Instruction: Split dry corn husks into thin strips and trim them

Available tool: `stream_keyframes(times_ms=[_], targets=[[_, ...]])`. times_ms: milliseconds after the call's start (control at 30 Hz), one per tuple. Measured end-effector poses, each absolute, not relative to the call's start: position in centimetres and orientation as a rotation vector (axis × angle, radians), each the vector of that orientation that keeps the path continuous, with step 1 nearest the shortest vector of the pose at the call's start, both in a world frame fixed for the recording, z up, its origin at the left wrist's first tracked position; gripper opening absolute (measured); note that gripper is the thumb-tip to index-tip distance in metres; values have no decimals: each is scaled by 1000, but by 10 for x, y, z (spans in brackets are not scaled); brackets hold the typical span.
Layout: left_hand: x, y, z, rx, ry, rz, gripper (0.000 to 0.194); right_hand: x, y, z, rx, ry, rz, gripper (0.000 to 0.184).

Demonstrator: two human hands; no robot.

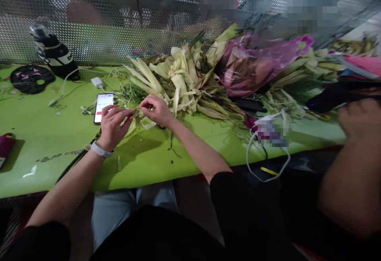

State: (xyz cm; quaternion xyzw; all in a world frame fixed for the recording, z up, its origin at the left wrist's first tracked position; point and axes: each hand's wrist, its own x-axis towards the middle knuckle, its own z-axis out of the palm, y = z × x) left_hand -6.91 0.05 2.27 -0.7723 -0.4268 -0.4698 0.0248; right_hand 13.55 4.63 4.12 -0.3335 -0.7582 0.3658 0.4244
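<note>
My left hand [113,124], with a white band on its wrist, and my right hand [157,110] meet above the green table [44,134]. Both pinch a thin pale green husk strip [135,115] stretched between their fingertips. More strips hang below the hands. A big pile of pale corn husks [181,80] lies just behind my right hand.
A phone [102,107] with a lit screen lies left of my hands, wired to a white charger [97,82]. A black bottle [55,54] and dark disc [31,79] sit far left. A pink plastic bag [253,62] rests on the husks. Another person's arm [354,165] is at right.
</note>
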Motion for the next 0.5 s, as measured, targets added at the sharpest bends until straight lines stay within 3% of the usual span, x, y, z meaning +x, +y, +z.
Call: stream_keyframes(times_ms=[267,500], targets=[[-69,3,22,-2331,-1307,-1410,21,136,50,38,-785,-1897,1398,23],[-68,1,25,-2351,-1342,-1433,19,137,51,38,-818,-1795,1272,22]])
